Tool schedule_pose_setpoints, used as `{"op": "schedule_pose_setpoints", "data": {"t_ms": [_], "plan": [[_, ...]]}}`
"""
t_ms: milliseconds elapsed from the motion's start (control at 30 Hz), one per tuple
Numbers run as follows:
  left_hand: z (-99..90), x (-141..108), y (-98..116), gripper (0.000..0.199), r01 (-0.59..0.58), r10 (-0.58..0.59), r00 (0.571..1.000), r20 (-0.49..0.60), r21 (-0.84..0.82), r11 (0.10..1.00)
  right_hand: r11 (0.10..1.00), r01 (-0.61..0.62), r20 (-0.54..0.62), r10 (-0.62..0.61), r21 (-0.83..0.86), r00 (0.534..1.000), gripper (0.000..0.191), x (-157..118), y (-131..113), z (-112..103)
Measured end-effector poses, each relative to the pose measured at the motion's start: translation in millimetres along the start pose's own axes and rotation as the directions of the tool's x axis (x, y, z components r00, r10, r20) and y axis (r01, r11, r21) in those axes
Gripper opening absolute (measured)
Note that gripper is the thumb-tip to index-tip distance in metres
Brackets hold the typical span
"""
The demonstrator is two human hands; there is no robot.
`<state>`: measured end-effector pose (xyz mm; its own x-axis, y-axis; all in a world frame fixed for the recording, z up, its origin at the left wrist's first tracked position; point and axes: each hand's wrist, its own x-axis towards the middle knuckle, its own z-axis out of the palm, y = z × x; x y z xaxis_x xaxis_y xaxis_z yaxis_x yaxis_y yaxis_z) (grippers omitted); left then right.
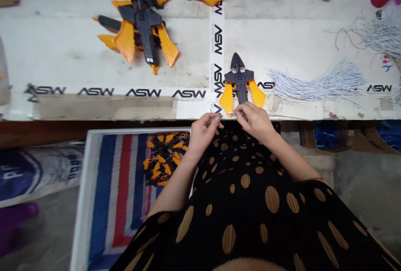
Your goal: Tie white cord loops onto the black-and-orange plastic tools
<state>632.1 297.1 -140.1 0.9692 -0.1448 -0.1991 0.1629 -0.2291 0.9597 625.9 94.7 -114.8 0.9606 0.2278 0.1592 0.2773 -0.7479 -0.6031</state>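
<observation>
A black and orange winged toy [240, 82] lies at the table's front edge, its dark pointed tip facing away from me. My right hand [255, 121] is at its near end, fingers pinched on a thin white tie [231, 113] by the orange wing. Just left of the toy, my left hand [205, 131] has thumb and fingertips pressed together; whatever is between them is too small to make out. To the right of the toy lies a loose bundle of white ties [319, 83].
More black and orange toys [144, 32] are piled at the back left. Another tangle of white ties [382, 32] lies far right. Below the table edge at left, a striped lined bin [120, 179] holds several toys [164, 156]. Boxes [360, 137] stand beneath at right.
</observation>
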Motion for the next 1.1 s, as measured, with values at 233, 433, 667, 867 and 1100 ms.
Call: {"op": "schedule_pose_setpoints", "data": {"t_ms": [233,433,667,867,1100], "plan": [[10.6,12.4,-8.9,0.046,0.048,-0.046,0.997,0.056,-0.039,0.998,0.942,-0.007,0.238,0.093,-0.337,0.967,0.025,18.1,-16.0,-6.2],[12.5,14.2,-12.1,0.044,0.015,-0.017,0.998,0.059,0.030,0.999,0.927,0.025,0.267,0.082,-0.373,0.960,0.029,19.4,-18.9,2.9],[12.1,14.0,-3.8,0.021,-0.093,0.090,0.996,0.023,0.293,0.951,0.935,0.082,0.194,-0.014,-0.345,0.981,0.031,10.5,-16.1,5.9],[-44.2,5.0,-5.6,0.019,-0.049,0.049,0.999,-0.020,-0.029,0.998,0.943,0.075,0.152,-0.027,-0.323,0.988,0.029,2.9,-12.0,9.4],[-56.5,-12.8,6.5,0.035,0.099,-0.056,0.989,0.135,-0.340,0.935,0.999,0.050,0.066,-0.050,0.005,0.997,0.027,-0.1,-10.5,11.3]]}}
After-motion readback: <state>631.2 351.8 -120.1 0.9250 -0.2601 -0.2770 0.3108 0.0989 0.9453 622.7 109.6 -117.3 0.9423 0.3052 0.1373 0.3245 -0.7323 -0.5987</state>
